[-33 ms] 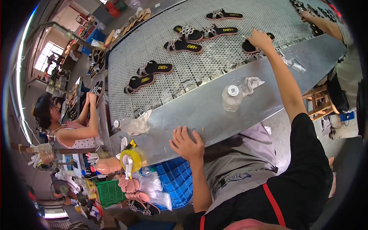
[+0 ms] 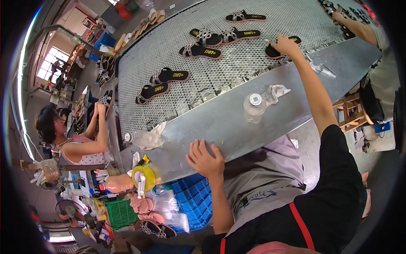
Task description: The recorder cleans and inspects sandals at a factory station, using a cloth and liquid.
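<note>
My right hand (image 2: 284, 45) is stretched out to the far side, its fingers closed over the strap area of a black sandal (image 2: 293, 40) on the white mesh conveyor belt. The hand covers the sandal's middle. On the near edge of the metal ledge (image 2: 198, 120) rests my left hand (image 2: 206, 158), fingers spread and nothing in them. More black sandals with silvery cut-out straps lie on the belt: a close pair (image 2: 163, 82) at the left, a group (image 2: 213, 39) farther back, and a single one (image 2: 246, 16) beyond them.
Two clear plastic bottles (image 2: 255, 111) (image 2: 144, 139) stand or lie on the ledge, each beside a crumpled cloth. A yellow tape roll (image 2: 136, 172) is at the ledge's left end, above a blue crate (image 2: 192, 199). Co-workers are at the left (image 2: 84, 146) and far right (image 2: 382, 91).
The whole view has shifted very slightly. My hands and the sandals otherwise keep their places.
</note>
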A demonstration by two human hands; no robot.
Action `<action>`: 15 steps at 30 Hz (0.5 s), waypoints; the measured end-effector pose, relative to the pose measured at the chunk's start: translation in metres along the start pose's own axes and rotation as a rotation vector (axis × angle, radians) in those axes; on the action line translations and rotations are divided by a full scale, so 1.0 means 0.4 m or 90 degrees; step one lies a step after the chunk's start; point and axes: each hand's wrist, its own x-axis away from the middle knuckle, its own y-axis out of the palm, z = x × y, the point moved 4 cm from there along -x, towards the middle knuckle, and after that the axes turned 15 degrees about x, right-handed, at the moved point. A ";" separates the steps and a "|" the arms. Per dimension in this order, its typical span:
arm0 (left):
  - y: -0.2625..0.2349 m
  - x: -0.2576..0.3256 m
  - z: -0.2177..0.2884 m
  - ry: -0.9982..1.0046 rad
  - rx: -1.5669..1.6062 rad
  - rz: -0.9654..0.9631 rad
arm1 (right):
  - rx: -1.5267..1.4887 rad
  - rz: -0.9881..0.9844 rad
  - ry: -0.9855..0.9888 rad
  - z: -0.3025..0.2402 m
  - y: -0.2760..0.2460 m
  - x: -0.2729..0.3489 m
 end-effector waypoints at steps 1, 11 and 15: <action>0.000 -0.001 0.000 0.002 0.002 0.007 | 0.008 -0.004 -0.040 0.009 0.035 0.000; -0.045 0.013 0.012 0.023 0.144 -0.066 | -0.654 0.163 -0.025 0.134 -0.230 0.145; -0.212 0.028 0.129 -0.008 0.528 -0.125 | -0.638 0.432 -0.108 0.135 -0.478 0.468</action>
